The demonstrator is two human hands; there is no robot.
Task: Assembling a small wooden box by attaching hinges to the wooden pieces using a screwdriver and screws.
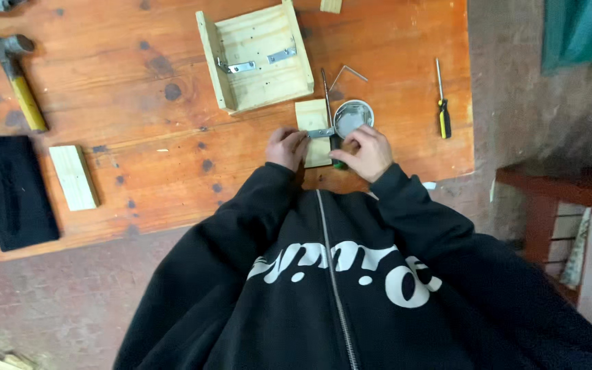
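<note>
My left hand [286,148] rests on the left edge of a small pale wood block [312,125] near the table's front edge. A metal angle bracket [321,133] lies across the block, and my left fingers pinch its end. My right hand [366,152] is curled beside the block, just below a round metal tin [353,116]. Whether it holds the green-handled screwdriver [328,103] that runs past its fingers, I cannot tell. Both sleeves are black.
An open wooden box frame [255,55] with two metal brackets lies behind the block. A yellow-handled screwdriver [442,109] and a bent wire [346,72] lie to the right. At the left are a hammer [14,75], a loose wood block [73,177] and a black cloth [8,192].
</note>
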